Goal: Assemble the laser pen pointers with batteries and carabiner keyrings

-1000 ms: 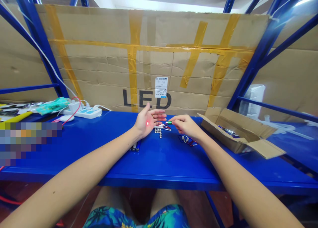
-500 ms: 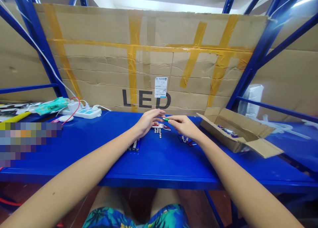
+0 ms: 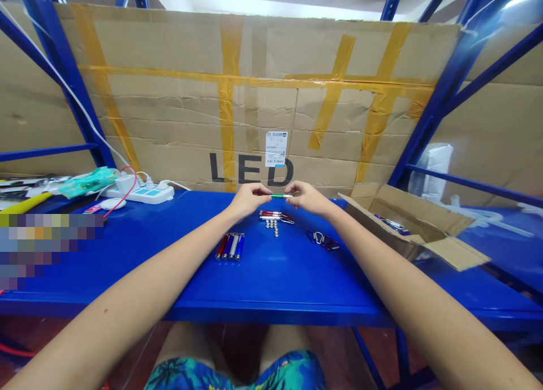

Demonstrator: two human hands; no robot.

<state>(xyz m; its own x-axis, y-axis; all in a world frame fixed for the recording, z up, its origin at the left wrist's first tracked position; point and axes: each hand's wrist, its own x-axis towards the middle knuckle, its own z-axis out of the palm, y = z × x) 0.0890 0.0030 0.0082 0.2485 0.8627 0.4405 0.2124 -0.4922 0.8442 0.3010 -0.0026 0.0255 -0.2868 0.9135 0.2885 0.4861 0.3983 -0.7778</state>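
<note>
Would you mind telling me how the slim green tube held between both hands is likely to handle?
The green tube is probably stiff: it spans straight between the left hand and right hand. It looks light, pinched only at its ends. Being round, like the tubes on the shelf, it may roll if nudged sideways.

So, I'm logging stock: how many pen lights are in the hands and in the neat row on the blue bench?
In hand, green pen light, between left hand and right hand: 1
Lying flat, row of pen lights: 4
Total: 5
</note>
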